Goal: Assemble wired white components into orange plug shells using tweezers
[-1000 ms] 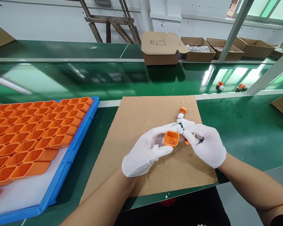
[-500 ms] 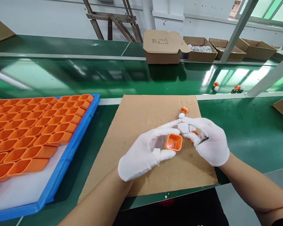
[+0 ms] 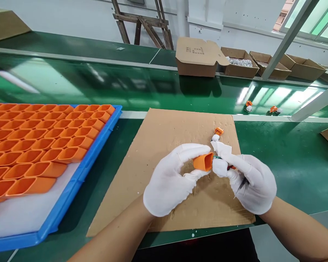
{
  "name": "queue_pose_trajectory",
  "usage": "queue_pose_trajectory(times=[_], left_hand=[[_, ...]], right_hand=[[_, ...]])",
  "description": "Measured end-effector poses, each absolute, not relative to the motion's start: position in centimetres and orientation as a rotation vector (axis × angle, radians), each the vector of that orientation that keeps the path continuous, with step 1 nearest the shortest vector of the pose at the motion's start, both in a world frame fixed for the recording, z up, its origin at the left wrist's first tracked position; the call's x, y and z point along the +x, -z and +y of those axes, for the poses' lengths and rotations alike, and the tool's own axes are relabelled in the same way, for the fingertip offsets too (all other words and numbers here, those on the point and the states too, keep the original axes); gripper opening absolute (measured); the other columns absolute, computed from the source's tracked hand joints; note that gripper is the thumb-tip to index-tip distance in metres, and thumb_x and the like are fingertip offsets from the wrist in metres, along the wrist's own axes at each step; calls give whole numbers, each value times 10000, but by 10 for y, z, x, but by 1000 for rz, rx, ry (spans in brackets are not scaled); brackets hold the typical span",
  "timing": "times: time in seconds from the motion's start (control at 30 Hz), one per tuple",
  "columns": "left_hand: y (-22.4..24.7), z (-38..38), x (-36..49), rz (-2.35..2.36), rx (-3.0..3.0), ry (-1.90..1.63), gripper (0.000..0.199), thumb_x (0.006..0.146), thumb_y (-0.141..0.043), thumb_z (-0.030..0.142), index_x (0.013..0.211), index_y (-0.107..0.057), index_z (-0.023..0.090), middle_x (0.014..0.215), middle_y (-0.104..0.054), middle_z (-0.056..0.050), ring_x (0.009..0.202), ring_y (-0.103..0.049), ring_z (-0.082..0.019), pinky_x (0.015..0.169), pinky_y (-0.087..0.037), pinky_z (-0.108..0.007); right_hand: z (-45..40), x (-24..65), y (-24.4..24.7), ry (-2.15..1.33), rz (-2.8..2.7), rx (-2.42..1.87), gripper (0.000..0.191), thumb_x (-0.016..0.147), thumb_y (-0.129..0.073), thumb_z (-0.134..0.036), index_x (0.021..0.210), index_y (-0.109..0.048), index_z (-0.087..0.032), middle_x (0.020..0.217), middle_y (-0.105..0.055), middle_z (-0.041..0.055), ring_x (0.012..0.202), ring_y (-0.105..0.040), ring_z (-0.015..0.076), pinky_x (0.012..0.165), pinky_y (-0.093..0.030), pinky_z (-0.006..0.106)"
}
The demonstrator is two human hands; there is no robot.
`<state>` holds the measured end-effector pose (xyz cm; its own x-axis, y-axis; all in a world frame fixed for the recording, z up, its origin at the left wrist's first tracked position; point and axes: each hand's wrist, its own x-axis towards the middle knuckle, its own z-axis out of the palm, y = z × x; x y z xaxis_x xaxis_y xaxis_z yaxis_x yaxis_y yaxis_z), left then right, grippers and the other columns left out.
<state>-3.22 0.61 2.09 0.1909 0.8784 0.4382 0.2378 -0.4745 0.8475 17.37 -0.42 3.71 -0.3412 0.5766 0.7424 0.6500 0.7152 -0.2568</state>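
Observation:
Over the cardboard sheet (image 3: 142, 174), my left hand (image 3: 175, 178), in a white glove, pinches an orange plastic housing (image 3: 203, 162) between thumb and fingers, its open end turned to the right. My right hand (image 3: 250, 178), gloved too, is closed on a small white-and-orange part (image 3: 220, 167) with a green edge, held right at the housing's mouth. Whether the part has entered the housing I cannot tell. A dark, thin thing, perhaps tweezers, shows in the right palm. Just beyond the hands lies another small orange-and-white assembly (image 3: 217, 134) on the cardboard.
At left a blue tray (image 3: 79, 174) holds rows of orange housings (image 3: 43, 145). Two more orange-and-white assemblies (image 3: 248, 106) sit on the green belt (image 3: 142, 87). Cardboard boxes (image 3: 198, 58) line the back ledge, and a grey metal post (image 3: 292, 36) rises at right.
The housing has turned from facing me to facing right. My right hand has brought the white part round to its mouth. The view has shifted slightly.

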Motion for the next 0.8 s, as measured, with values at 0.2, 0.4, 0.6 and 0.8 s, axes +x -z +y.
queue_pose_trajectory(times=[0.2,0.4,0.6,0.8], left_hand=[[-22,6,-31,1017,1947,-1325,463,847,-654,49,1216,-671,326,1182,-724,8,1070,-683,-175,981,-554,-316],[-19,6,-31,1047,2070,-1319,455,840,-657,30,1214,-666,290,1158,-734,-14,1044,-695,-174,972,-569,-317],[-17,5,-33,1012,2080,-1353,439,845,-673,41,1209,-674,288,1148,-743,-23,1030,-703,-182,960,-581,-331],[-16,7,-32,927,1848,-1331,419,828,-725,90,1176,-717,325,1145,-752,-22,1025,-714,-212,952,-599,-375]], right_hand=[[-6,175,-31,174,-2090,-981,328,952,-566,-79,1250,-629,-202,854,-749,29,689,-698,131,602,-524,231],[-6,174,-28,252,-2130,-1067,349,958,-554,-83,1267,-647,-216,835,-748,23,738,-707,141,586,-479,240],[-8,171,-35,379,-2142,-1145,294,991,-500,-99,1174,-703,-207,647,-660,-27,531,-552,97,505,-356,243],[-9,170,-38,431,-2120,-1186,258,994,-530,-147,1101,-748,-235,612,-616,-35,485,-439,98,483,-299,252]])
